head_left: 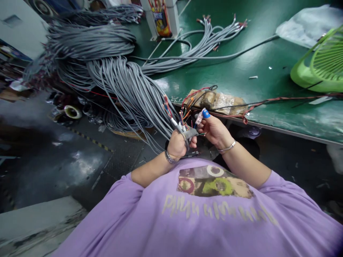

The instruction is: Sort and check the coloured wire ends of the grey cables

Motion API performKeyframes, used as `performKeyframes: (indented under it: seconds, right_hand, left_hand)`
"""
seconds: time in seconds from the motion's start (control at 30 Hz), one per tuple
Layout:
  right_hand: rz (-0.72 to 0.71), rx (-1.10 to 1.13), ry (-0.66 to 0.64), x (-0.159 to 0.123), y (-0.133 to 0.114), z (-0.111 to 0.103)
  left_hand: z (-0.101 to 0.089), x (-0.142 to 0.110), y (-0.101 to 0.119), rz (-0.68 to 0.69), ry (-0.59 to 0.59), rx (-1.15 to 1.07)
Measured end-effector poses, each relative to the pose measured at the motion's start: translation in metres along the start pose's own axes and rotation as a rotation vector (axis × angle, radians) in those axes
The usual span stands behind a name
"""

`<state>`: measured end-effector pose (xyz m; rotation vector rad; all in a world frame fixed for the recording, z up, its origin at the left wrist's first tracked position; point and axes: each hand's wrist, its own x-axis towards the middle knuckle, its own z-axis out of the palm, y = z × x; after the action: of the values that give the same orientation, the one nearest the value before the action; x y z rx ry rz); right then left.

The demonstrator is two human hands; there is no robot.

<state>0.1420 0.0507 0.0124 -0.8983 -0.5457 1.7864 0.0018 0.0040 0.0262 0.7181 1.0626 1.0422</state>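
your left hand [176,143] clenches grey cable ends [191,134] beside the green bench [268,80], coloured cores bared; your right hand [217,132] pinches a small pale piece [199,119]. amount left: cannot tell.

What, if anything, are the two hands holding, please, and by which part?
The left hand grips grey cables near their stripped ends; the right hand pinches a small whitish piece by one end.

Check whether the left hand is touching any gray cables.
Touching. The head view shows the left hand closed around gray cables near their exposed wire ends.
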Motion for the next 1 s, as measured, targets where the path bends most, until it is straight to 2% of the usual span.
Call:
performKeyframes:
  seconds: [0.33, 0.53, 0.67, 0.83, 1.0]
  right_hand:
    - [-0.013, 0.065, -0.034, -0.001, 0.003, -0.001]
    - [0.073, 0.027, -0.056, -0.001, 0.002, -0.006]
    - [0.11, -0.019, -0.074, 0.003, -0.003, -0.006]
    - [0.036, -0.036, -0.043, 0.003, -0.006, -0.001]
    - [-0.002, 0.008, -0.082, 0.007, 0.006, -0.005]
  left_hand:
    - [0.002, 0.006, -0.003, -0.05, 0.013, 0.026]
    - [-0.002, -0.002, -0.004, -0.022, 0.004, 0.018]
    - [-0.002, -0.009, -0.002, 0.021, 0.044, 0.003]
    - [0.003, -0.01, 0.0, 0.074, 0.069, -0.016]
    - [0.006, -0.006, -0.001, 0.066, 0.073, -0.004]
